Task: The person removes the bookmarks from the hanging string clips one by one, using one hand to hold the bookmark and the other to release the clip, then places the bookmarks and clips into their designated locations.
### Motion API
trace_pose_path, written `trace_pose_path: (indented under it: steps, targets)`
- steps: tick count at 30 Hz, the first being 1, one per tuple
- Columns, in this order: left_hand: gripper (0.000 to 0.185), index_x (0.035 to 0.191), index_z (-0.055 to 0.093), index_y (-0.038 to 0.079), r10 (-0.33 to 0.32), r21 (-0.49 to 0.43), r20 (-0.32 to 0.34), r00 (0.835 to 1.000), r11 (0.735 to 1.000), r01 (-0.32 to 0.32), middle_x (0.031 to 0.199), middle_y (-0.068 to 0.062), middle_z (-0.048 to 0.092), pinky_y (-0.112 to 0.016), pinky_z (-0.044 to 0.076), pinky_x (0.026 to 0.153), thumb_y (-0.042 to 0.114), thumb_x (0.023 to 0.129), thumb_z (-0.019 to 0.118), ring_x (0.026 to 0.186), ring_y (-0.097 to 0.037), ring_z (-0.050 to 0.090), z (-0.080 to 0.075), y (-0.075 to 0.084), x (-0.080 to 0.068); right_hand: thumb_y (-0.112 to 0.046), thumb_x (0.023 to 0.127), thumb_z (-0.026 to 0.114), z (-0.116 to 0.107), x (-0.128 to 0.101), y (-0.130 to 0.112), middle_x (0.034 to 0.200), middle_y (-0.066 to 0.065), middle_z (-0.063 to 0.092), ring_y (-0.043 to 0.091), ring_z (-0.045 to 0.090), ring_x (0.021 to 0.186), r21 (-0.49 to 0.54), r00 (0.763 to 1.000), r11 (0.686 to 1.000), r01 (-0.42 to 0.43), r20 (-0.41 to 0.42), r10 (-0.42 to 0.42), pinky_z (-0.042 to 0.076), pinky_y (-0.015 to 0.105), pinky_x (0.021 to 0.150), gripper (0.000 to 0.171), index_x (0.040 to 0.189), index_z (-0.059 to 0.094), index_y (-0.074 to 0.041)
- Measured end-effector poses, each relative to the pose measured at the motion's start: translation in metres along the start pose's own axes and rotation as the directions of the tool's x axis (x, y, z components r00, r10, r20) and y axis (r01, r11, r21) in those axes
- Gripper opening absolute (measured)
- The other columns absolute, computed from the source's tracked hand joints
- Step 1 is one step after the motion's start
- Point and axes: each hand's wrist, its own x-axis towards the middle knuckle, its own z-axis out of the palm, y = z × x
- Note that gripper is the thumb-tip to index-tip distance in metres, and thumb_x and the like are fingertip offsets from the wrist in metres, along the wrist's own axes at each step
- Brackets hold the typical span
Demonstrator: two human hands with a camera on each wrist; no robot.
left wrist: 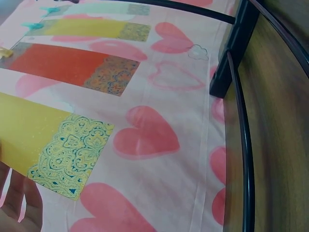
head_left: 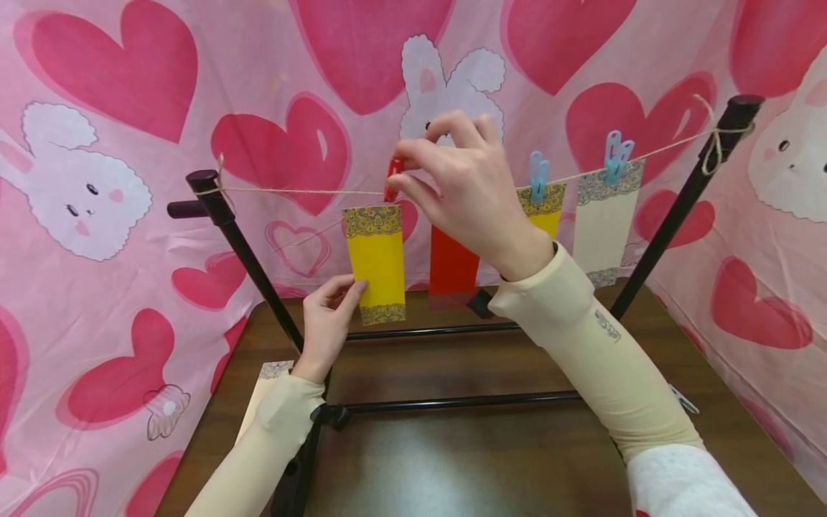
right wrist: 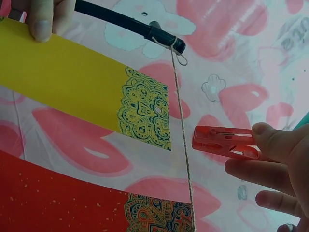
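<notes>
My left hand (head_left: 326, 316) pinches the left edge of a yellow card (head_left: 377, 269) with patterned bands at both ends. The card hangs upright just below the twine (head_left: 291, 191), and the right wrist view shows a small gap between them. Between thumb and finger, my right hand (head_left: 474, 190) holds a red clothespin (right wrist: 224, 141) beside the twine, its tip apart from the card. A red card (head_left: 452, 269) hangs to the right, partly behind the right hand. Beyond it, light blue clothespins (head_left: 539, 176) hold another yellow card (head_left: 549, 215) and a cream card (head_left: 604, 230) on the twine.
A black frame (head_left: 248, 255) carries the twine between its two posts and stands on a brown wooden table (head_left: 452, 459). Another cream card (head_left: 253, 402) lies on the table at left, partly under the left sleeve. A pink heart-print cloth (head_left: 245, 72) surrounds the table.
</notes>
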Motion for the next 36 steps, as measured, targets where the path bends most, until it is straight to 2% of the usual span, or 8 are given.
trace_pose_path:
  steps: [8,15,24,36]
  targets:
    - [0.016,0.107,0.076,-0.006,-0.008,0.007,-0.008,1.0,1.0,0.008,0.092,0.012,0.074,-0.018,0.056,0.079,0.007,0.096,0.075,0.079,-0.01,0.064,-0.002,0.0,-0.002,-0.031,0.099,0.073,-0.005,-0.008,0.001,0.093,0.009,0.077,0.033,0.049,0.096,-0.008,0.998,0.999,0.036,-0.053,-0.036,0.037,0.046,0.078,0.029,0.112,0.076,-0.005]
    - [0.015,0.106,0.076,-0.006,-0.002,0.013,-0.01,1.0,1.0,0.002,0.092,0.012,0.074,-0.018,0.056,0.078,0.005,0.096,0.075,0.08,-0.009,0.065,-0.004,-0.003,-0.003,-0.031,0.099,0.073,-0.01,-0.016,0.003,0.098,0.01,0.079,0.034,0.049,0.096,-0.03,0.999,0.999,0.04,-0.035,-0.041,0.038,0.047,0.079,0.03,0.113,0.075,-0.005]
    - [0.016,0.107,0.076,-0.005,-0.006,0.019,-0.014,1.0,1.0,0.006,0.093,0.013,0.074,-0.019,0.056,0.082,0.007,0.096,0.075,0.084,-0.009,0.065,-0.006,-0.002,-0.005,-0.031,0.098,0.074,-0.014,-0.023,0.007,0.091,0.011,0.075,0.033,0.049,0.096,-0.049,0.999,0.998,0.034,-0.014,-0.035,0.037,0.046,0.077,0.031,0.114,0.075,-0.005]
    - [0.015,0.105,0.076,-0.008,-0.017,-0.001,-0.025,1.0,1.0,0.017,0.09,0.013,0.074,-0.018,0.056,0.079,0.004,0.095,0.075,0.081,-0.007,0.065,-0.005,0.0,-0.009,-0.029,0.1,0.071,-0.018,-0.034,0.008,0.085,0.01,0.075,0.032,0.05,0.095,-0.031,0.999,0.999,0.041,-0.008,-0.041,0.035,0.045,0.077,0.027,0.11,0.074,-0.004]
